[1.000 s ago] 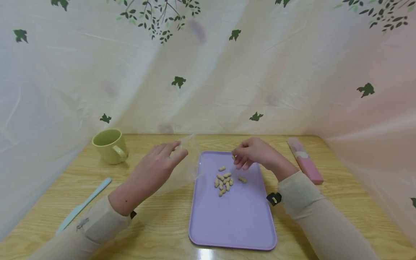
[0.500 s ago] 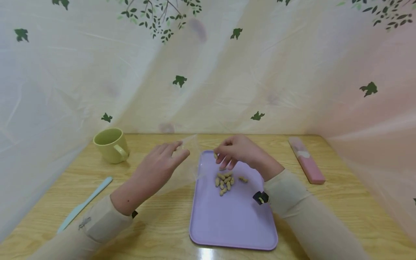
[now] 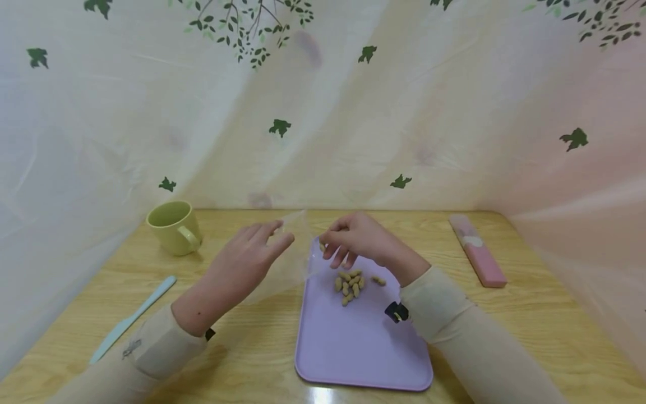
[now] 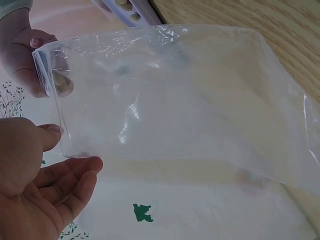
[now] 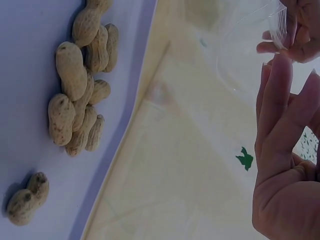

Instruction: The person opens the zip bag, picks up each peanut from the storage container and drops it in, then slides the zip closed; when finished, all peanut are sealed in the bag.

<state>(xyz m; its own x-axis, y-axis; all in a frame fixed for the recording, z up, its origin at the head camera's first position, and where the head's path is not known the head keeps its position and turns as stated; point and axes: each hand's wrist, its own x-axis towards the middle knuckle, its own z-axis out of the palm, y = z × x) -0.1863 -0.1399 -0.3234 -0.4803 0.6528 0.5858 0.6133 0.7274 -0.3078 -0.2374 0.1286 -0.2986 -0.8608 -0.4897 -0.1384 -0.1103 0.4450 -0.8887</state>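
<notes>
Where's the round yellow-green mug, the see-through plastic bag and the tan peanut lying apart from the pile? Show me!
Round yellow-green mug [image 3: 171,235]: head view, outer wall.
See-through plastic bag [image 4: 150,100]: left wrist view, middle of its side.
Tan peanut lying apart [image 5: 29,197]: right wrist view, middle of its shell.

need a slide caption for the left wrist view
Left hand holds a clear plastic bag; right hand pinches a peanut near the bag's edge, purple tray partly in view.
</notes>
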